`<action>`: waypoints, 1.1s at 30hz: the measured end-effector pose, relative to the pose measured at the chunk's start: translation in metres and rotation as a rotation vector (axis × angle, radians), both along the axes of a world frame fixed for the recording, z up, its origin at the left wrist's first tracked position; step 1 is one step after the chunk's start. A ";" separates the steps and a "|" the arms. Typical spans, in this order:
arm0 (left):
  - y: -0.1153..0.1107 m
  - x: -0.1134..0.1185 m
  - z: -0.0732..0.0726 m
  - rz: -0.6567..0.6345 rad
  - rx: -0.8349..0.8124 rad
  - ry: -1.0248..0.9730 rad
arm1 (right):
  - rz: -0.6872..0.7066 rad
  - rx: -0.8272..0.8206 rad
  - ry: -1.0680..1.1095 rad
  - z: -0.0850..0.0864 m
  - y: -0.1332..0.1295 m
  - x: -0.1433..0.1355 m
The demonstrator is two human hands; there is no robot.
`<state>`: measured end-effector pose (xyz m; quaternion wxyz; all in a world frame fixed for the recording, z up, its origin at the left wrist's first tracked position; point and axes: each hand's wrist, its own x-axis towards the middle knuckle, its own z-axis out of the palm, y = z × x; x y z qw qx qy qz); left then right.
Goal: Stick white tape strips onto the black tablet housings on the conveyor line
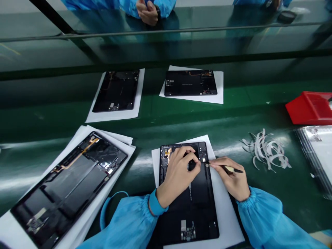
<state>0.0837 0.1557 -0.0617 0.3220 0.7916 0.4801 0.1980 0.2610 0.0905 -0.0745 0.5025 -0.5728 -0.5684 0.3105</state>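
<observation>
An opened tablet housing (202, 207) lies on white paper sheets (227, 214) in front of me, its circuit parts and ribbon cables exposed. My left hand (180, 169) rests over its upper half, thumb and forefinger pinched together near the right edge. Whatever they hold, if anything, is too small to make out. At that same edge my right hand (232, 178) grips a slim pen-like tool (230, 169) with a beige and black handle. The tool's dark tip reaches the housing's upper right side, close to the left fingertips. A blue wristband (156, 204) circles my left wrist.
To the left, another opened tablet housing (77, 183) lies slanted on paper. Farther back are two more housings, one left (118, 90) and one central (190, 83). Curled white strips (267, 150), a red bin (308, 109) and stacked clear trays (320, 148) occupy the right. Across the bench, a person's hands (148, 13) show.
</observation>
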 end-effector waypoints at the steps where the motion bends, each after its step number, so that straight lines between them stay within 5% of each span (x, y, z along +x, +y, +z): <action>1: 0.000 0.000 0.000 0.001 -0.004 0.001 | 0.001 0.001 -0.006 0.000 0.000 0.000; 11: 0.004 -0.001 0.008 0.017 -0.148 -0.036 | -0.045 0.043 -0.061 0.000 -0.007 0.000; 28: 0.018 0.004 0.009 -0.061 -0.102 -0.029 | -0.143 -0.207 0.150 -0.008 0.009 -0.009; 33: 0.003 -0.015 0.025 -0.016 -0.044 -0.136 | -0.170 -0.192 0.273 0.009 0.012 0.010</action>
